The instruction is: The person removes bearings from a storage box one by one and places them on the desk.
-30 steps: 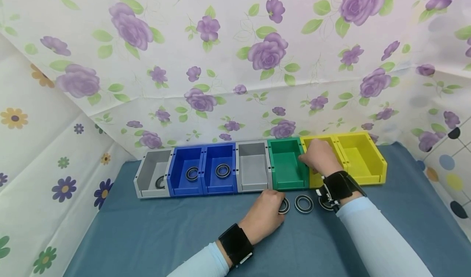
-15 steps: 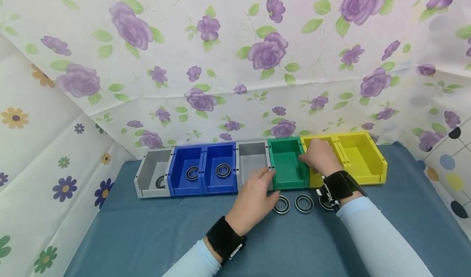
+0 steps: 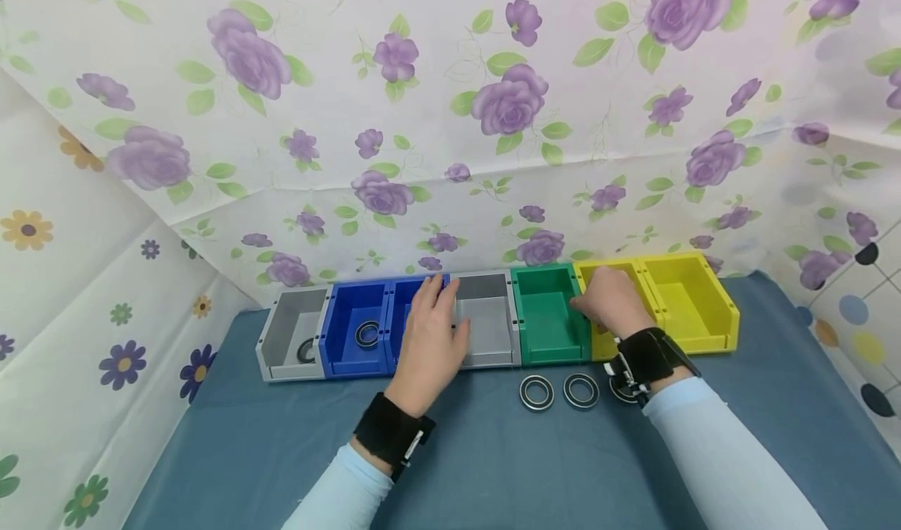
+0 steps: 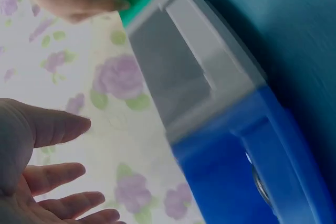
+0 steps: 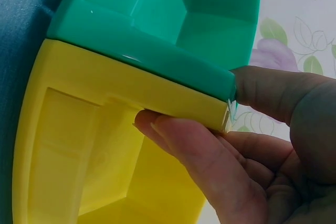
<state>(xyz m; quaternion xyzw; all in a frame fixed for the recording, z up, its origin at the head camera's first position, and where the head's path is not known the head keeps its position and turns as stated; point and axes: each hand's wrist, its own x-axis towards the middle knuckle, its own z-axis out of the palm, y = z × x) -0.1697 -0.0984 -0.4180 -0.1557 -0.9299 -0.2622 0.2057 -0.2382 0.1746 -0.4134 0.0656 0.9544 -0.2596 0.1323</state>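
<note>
My left hand (image 3: 431, 341) is held over the second blue bin (image 3: 401, 299), fingers spread and nothing between them. In the left wrist view its thumb and fingers (image 4: 58, 179) stand apart from the bins, and a bearing shows partly in a blue bin. My right hand (image 3: 614, 302) pinches the adjoining side walls of the green bin (image 5: 210, 19) and the yellow bin (image 5: 58, 145), thumb on the green side and fingers inside the yellow. On the cloth below lie ring bearings: one bearing (image 3: 537, 393), a second bearing (image 3: 581, 391), and a third partly hidden by the right wrist.
The joined bins run along the back, with a grey bin (image 3: 486, 311) in the middle and another yellow bin (image 3: 686, 303) at the right end. A left grey bin (image 3: 296, 331) and the first blue bin (image 3: 355, 311) each hold a bearing. Floral sheeting (image 3: 352, 139) rises behind.
My left hand has let go of the left bearing on the cloth and moved left and up to the second blue bin, fingers spreading. The right hand keeps its pinch on the bin walls.
</note>
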